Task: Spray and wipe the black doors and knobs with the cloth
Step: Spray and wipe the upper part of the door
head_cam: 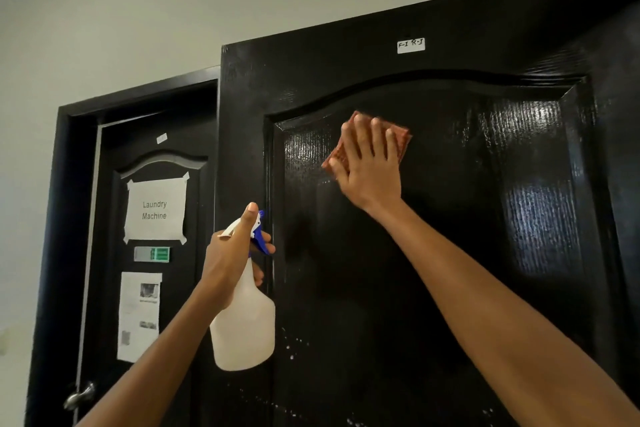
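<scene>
At the far left, a second black door [152, 218] is seen, with taped paper notices [156, 210] on it and a metal knob [80, 395] low down; these papers could be soaked or loosened if spray is aimed at them carelessly when that door's turn comes. Next, a white spray bottle [244, 319] is held up by the left hand [230, 265], fingers curled round its neck with one on the blue trigger; an accidental squeeze could send mist onto the wall. On the near black door [450, 253], droplets are visible low on the panel, and runs or dried streaks could be left if they are not reached soon. In the upper panel, a reddish cloth [346, 149] is pressed flat against the wet surface by the right hand [370, 163], fingers spread straight; since it is pinned only by palm pressure, it could slip and fall. A small label [410, 45] above could be peeled by a high stroke.
</scene>
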